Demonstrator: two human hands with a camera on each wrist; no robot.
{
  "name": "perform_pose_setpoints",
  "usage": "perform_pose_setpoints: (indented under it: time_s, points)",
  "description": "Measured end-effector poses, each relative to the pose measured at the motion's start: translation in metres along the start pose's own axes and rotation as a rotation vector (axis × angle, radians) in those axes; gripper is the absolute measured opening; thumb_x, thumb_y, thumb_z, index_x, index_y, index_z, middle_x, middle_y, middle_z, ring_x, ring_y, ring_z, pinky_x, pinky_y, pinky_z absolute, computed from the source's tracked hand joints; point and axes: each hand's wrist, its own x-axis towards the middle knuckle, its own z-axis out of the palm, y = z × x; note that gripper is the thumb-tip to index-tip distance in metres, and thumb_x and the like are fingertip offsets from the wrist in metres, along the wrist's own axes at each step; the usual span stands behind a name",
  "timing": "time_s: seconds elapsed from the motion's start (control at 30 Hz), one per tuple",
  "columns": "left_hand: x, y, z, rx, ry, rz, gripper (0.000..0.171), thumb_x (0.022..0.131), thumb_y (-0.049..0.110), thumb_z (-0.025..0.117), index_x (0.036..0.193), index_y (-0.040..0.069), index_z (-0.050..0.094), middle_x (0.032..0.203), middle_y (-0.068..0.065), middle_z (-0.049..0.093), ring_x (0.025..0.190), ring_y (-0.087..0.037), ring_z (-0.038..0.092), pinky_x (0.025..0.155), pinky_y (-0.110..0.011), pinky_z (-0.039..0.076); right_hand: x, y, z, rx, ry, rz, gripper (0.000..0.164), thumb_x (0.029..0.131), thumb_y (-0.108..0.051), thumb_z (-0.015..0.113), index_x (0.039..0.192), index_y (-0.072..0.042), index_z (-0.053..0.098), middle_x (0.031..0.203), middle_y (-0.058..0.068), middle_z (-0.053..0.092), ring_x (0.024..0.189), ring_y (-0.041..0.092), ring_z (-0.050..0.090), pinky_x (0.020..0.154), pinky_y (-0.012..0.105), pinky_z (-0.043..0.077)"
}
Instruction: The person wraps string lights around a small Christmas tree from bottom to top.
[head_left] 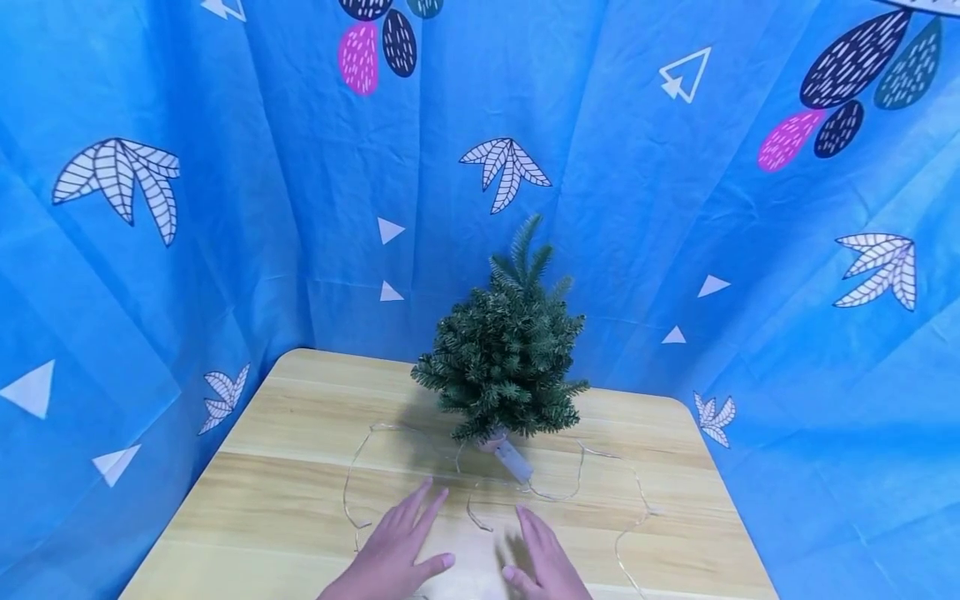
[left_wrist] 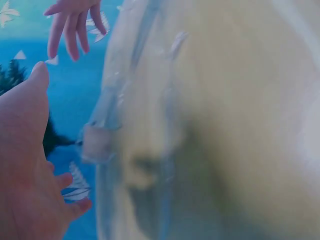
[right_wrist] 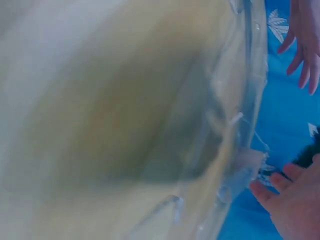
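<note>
A small artificial pine tree (head_left: 508,358) stands upright towards the back of the wooden table (head_left: 262,500). At its pinkish base (head_left: 491,439) leans a pale, flat rectangular box (head_left: 514,462), and a thin light-coloured wire (head_left: 347,479) spreads in loops to both sides. My left hand (head_left: 397,546) is in front of the tree on the left, fingers spread and holding nothing. Opposite it, my right hand (head_left: 546,560) has its fingers extended, also without anything in them. Both hands appear over the near part of the table, short of the box. Parts of the wire's near end are hidden.
Blue patterned cloth (head_left: 345,192) hangs behind the table and along both sides, close to its edges. More of the wire (head_left: 637,517) trails down the right half of the tabletop towards the front.
</note>
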Motion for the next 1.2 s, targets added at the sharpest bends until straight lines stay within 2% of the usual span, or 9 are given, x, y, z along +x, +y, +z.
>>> perform_pose_setpoints:
  time_s: [0.17,0.37,0.5,0.6,0.7,0.77,0.93,1.03,1.2]
  points:
    - [-0.005,-0.007,0.028,0.070,0.034,0.103,0.086,0.095,0.065,0.054,0.158,0.011,0.031,0.162,-0.020,0.031,0.141,-0.042,0.041,0.105,-0.064,0.041,-0.006,0.005,0.016,-0.015,-0.070,-0.040,0.080,0.091,-0.041,0.070,0.151,0.001,0.037,0.146,0.024,0.050,0.127,0.043,0.053,0.090,0.064,0.051]
    - [-0.008,-0.014,0.055,0.155,0.085,0.175,0.079,0.093,0.067,0.056,0.149,0.012,0.046,0.145,-0.012,0.053,0.123,-0.032,0.057,0.091,-0.056,0.051,-0.009,0.021,0.035,-0.278,-0.022,-0.290,0.069,0.092,-0.064,0.059,0.130,-0.008,0.063,0.119,0.004,0.067,0.104,0.021,0.063,0.080,0.037,0.057]
    - [-0.009,-0.019,0.065,0.223,0.136,0.228,0.072,0.092,0.069,0.056,0.142,0.016,0.056,0.127,0.002,0.062,0.112,-0.019,0.057,0.086,-0.044,0.050,-0.010,0.029,0.044,-0.271,0.069,-0.407,0.047,0.087,-0.062,0.067,0.107,-0.020,0.073,0.100,-0.009,0.065,0.088,0.006,0.057,0.072,0.015,0.045]
    - [-0.009,-0.022,0.070,0.279,0.162,0.285,0.072,0.089,0.075,0.053,0.135,0.020,0.062,0.119,0.007,0.062,0.106,-0.013,0.055,0.083,-0.037,0.047,-0.009,0.032,0.051,-0.236,0.130,-0.451,0.024,0.080,-0.047,0.078,0.089,-0.026,0.074,0.090,-0.014,0.060,0.081,-0.001,0.050,0.071,0.007,0.033]
    - [-0.007,-0.023,0.071,0.290,0.178,0.331,0.070,0.087,0.079,0.051,0.128,0.024,0.066,0.114,0.010,0.062,0.101,-0.009,0.052,0.080,-0.033,0.044,-0.008,0.030,0.054,-0.234,0.158,-0.470,0.015,0.069,-0.033,0.083,0.076,-0.029,0.071,0.083,-0.017,0.057,0.077,-0.004,0.045,0.069,0.004,0.027]
    - [-0.007,-0.022,0.072,0.264,0.177,0.349,0.065,0.086,0.078,0.052,0.122,0.027,0.068,0.111,0.012,0.061,0.099,-0.008,0.050,0.079,-0.032,0.043,-0.008,0.029,0.055,-0.228,0.145,-0.466,0.014,0.066,-0.028,0.082,0.072,-0.029,0.069,0.080,-0.018,0.056,0.075,-0.006,0.042,0.068,0.004,0.025]
    - [-0.005,-0.019,0.076,0.183,0.149,0.371,0.046,0.089,0.073,0.055,0.105,0.033,0.072,0.102,0.018,0.060,0.095,-0.003,0.047,0.075,-0.027,0.039,-0.008,0.027,0.053,-0.152,0.089,-0.424,0.010,0.073,-0.025,0.079,0.073,-0.026,0.069,0.076,-0.018,0.060,0.074,-0.010,0.040,0.067,0.004,0.026]
    - [-0.005,-0.017,0.077,0.153,0.132,0.371,0.036,0.090,0.067,0.057,0.095,0.036,0.073,0.095,0.022,0.059,0.090,0.001,0.043,0.071,-0.024,0.035,-0.008,0.028,0.048,-0.112,0.101,-0.416,0.010,0.075,-0.021,0.078,0.076,-0.024,0.069,0.075,-0.018,0.063,0.074,-0.010,0.044,0.068,0.006,0.031]
    - [-0.003,-0.011,0.077,0.093,0.119,0.352,0.018,0.090,0.049,0.065,0.083,0.036,0.075,0.085,0.028,0.059,0.083,0.006,0.041,0.069,-0.022,0.032,-0.005,0.028,0.040,-0.118,0.132,-0.396,0.011,0.078,-0.023,0.080,0.080,-0.023,0.069,0.075,-0.017,0.064,0.073,-0.007,0.047,0.068,0.009,0.035]
